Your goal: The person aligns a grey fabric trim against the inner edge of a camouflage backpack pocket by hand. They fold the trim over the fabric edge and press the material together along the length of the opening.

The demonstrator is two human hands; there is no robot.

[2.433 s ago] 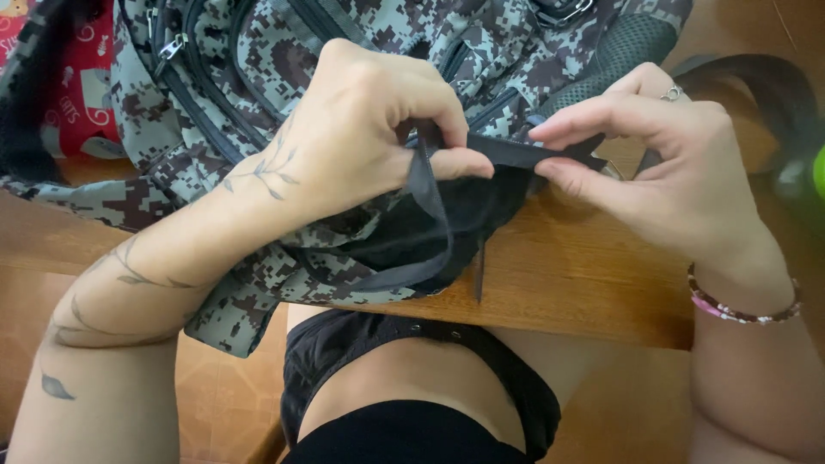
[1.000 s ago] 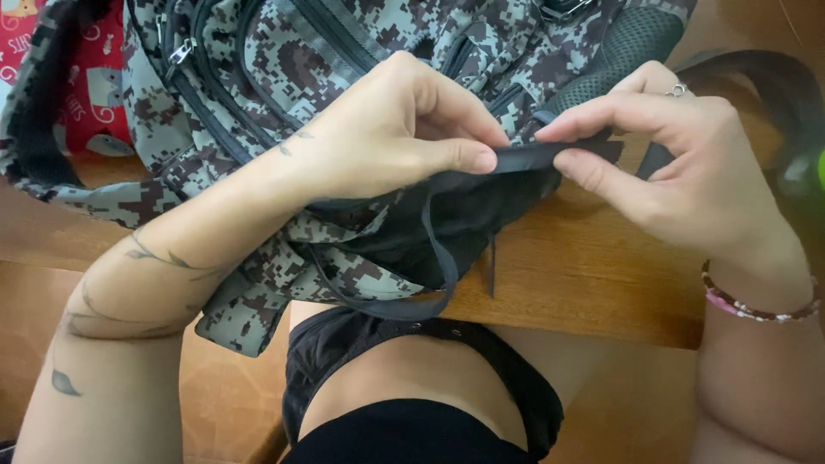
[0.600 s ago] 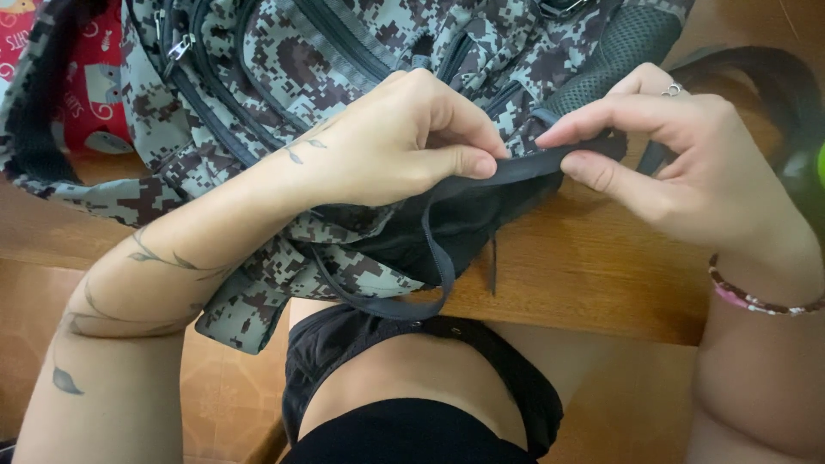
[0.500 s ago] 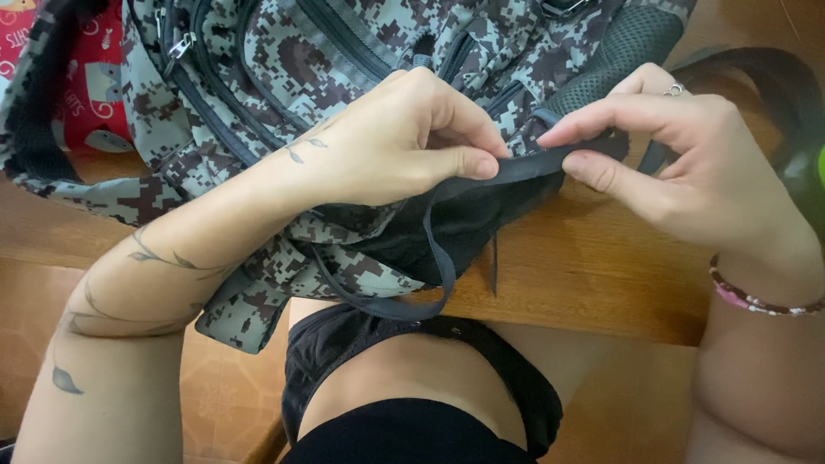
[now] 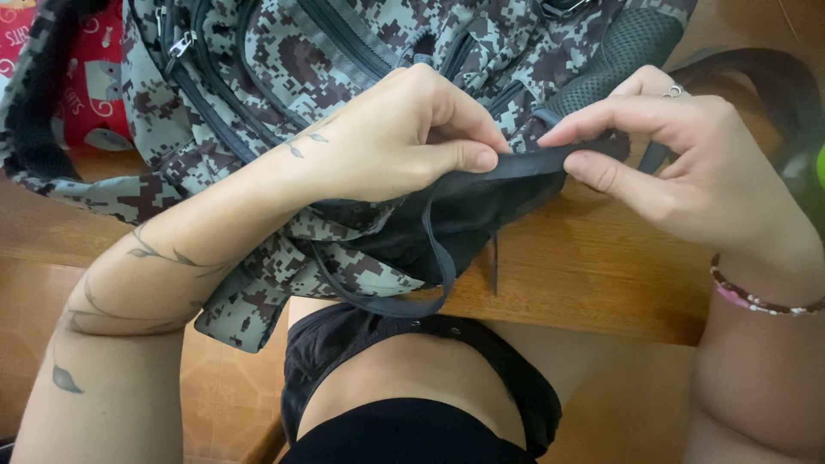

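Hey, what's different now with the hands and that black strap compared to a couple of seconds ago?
The left hand slid right along the black strap, so its thumb now nearly meets the right hand. The strap's hanging loop dropped lower. Both hands keep pinching the strap, and the camouflage backpack lies unmoved on the wooden table.

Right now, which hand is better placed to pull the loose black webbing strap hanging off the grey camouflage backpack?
Probably left: the left hand pinches the black strap just above its hanging loop, while the right hand grips further along.

matt woven cloth backpack point(image 5: 344, 51); black mesh pocket point(image 5: 455, 215); smooth wooden table point(image 5: 601, 275)
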